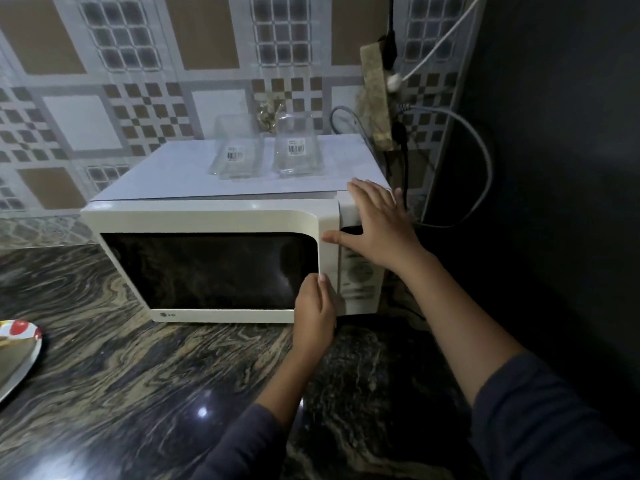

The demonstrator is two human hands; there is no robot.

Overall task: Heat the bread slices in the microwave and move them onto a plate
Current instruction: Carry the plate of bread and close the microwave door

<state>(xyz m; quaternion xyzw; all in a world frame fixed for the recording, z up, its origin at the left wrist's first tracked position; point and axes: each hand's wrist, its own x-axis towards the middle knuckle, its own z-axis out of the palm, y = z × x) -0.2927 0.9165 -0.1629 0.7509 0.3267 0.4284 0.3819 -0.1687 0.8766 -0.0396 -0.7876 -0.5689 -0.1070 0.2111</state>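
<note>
One microwave (pixel 221 216) is counted, set on one desk (pixel 138 393). Two clear containers are listed on its top, a left container (pixel 237 150) and a right container (pixel 298 148); one barcode label (pixel 235 154) is borne by each, two in all. One plate (pixel 17 362) is recorded, cut off by the frame edge. Two hands are noted: left hand (pixel 315 313), right hand (pixel 377 226). At least three cables (pixel 486 161) are counted by the wall.
</note>
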